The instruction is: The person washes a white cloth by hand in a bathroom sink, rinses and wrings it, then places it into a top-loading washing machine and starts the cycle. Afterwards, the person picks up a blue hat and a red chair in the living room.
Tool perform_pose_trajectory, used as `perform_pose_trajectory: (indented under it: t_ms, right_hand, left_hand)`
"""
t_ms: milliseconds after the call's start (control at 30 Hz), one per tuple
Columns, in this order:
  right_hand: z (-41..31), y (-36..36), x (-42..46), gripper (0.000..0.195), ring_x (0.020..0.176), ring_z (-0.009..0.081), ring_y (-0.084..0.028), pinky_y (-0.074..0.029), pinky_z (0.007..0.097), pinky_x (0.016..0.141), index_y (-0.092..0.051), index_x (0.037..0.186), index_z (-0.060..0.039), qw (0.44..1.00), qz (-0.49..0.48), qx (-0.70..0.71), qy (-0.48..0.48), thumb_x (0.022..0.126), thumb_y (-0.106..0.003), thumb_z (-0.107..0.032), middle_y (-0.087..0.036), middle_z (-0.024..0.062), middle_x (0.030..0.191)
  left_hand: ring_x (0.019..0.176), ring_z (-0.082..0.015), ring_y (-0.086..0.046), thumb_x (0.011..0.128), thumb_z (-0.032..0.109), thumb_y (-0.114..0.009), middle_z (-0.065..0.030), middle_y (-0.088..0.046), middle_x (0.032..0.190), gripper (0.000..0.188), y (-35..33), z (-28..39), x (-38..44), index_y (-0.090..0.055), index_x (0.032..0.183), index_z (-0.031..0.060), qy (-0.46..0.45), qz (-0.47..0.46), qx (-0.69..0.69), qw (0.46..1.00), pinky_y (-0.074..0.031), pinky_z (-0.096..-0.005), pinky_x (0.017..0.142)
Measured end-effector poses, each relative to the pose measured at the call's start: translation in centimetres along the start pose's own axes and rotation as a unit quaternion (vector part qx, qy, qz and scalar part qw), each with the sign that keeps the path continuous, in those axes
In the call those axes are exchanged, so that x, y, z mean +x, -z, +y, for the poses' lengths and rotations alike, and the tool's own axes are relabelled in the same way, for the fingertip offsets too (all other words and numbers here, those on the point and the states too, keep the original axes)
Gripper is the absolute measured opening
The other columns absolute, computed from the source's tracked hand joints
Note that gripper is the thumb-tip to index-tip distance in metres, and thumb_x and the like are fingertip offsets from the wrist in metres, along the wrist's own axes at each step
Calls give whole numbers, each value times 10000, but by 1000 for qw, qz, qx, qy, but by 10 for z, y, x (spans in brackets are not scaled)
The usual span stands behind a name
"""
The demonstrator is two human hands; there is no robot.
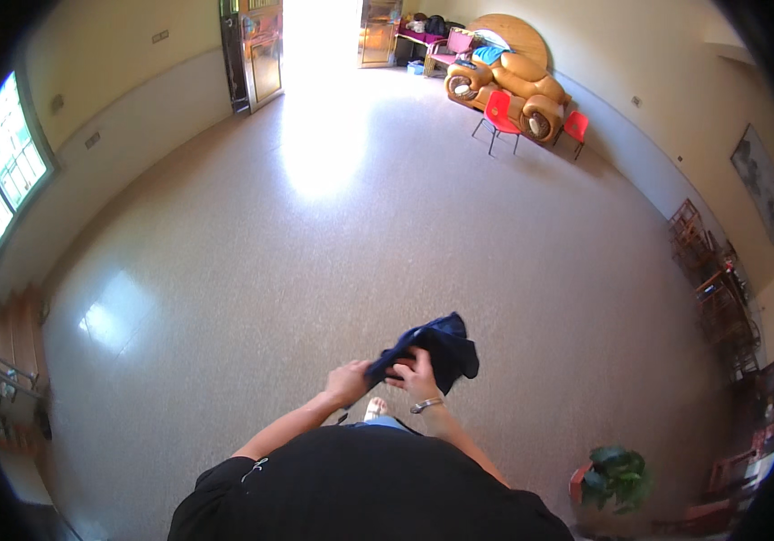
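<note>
In front of my body I hold a bunched dark navy cloth (453, 348), perhaps a garment, in the air above the floor. My left hand (348, 383) grips its narrow lower-left end, fingers wrapped around the fabric. Against the middle of the cloth is my right hand (417, 377), its fingers bent and partly spread on the folds. The wider, loose part of the cloth sticks out beyond that hand to the upper right. A metal band (426, 404) circles my right wrist. Blur and folds hide some fingertips and the cloth's full shape.
A potted plant (613, 479) stands on the speckled floor (278, 270) at my lower right. Far off are a tan leather sofa (522, 78), a red chair (498, 115) and an open doorway (321, 54). Wooden furniture (715, 291) lines the right wall; stairs (15, 331) rise at left.
</note>
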State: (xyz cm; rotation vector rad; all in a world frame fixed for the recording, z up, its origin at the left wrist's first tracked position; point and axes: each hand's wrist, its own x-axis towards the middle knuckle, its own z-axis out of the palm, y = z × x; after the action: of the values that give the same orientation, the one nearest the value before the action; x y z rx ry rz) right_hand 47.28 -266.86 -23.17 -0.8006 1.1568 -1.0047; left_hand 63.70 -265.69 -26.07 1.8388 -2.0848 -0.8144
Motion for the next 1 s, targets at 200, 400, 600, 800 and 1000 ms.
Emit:
perform_pose_trajectory:
  t_ms: [200,400,600,800,1000]
  right_hand:
    - [-69,-19,164,340,864,144,-588,-536,284,656,-467,1144,-49,930,-288,-226,-14,851,-567,-187,-556,66,977]
    - [-93,28,354,317,841,139,-595,-514,276,678,-515,1129,-58,896,-320,-307,9,874,-523,-248,-601,78,1006]
    - [40,278,465,181,592,168,-589,-420,332,435,-600,894,-37,861,237,-394,-217,823,-485,-157,-588,72,684]
    - [-31,387,417,137,470,200,-526,-399,331,343,-530,806,-63,842,438,-89,-303,835,-415,-132,-526,93,590]
    - [9,463,489,158,485,236,-550,-444,347,388,-538,843,-17,747,477,1,-464,835,-432,-134,-548,124,617]
  left_hand:
    - [898,-299,-604,776,101,-504,-123,-620,959,225,19,-190,79,-604,977,121,276,61,154,947,-496,-409,726]
    - [995,-257,-587,729,169,-624,-127,-600,1078,306,-26,-285,37,-623,1017,66,508,-152,109,841,-484,-362,819]
    - [1011,-280,-574,746,164,-592,-144,-593,1083,301,-4,-301,190,-602,1029,64,508,-295,56,807,-478,-384,829]
    - [1027,-303,-561,762,160,-560,-162,-586,1087,297,85,-228,508,-581,1042,62,375,-205,101,898,-471,-406,839]
    - [1013,-338,-540,817,207,-517,-177,-555,1085,342,145,-109,866,-498,1117,45,230,54,105,966,-454,-415,836]
